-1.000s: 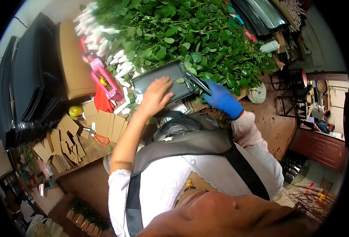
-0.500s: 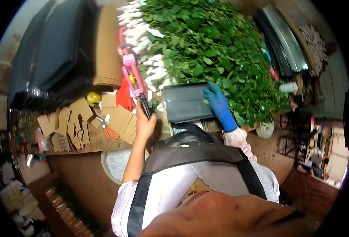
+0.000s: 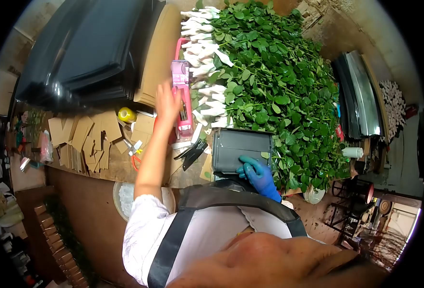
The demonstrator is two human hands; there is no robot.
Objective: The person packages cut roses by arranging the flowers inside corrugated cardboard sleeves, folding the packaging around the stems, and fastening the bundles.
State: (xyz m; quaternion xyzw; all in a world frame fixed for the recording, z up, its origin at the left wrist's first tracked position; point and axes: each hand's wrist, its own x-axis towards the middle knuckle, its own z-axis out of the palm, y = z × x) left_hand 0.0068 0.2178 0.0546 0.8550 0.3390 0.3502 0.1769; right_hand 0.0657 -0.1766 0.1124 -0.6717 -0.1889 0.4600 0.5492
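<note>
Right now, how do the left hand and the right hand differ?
The left hand is bare; the right hand wears a blue glove.
The left hand is beside the pink tape dispenser, perhaps touching it; the right hand is at the near edge of the dark tray.
The left hand reaches farther from the torso than the right hand.
Both hands belong to one person.

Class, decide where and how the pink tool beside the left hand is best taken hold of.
Probably grip the pink tool across its long frame, coming from the person's left: the frame is narrow, white flower heads crowd its right side, and the left hand is at its left.
</note>
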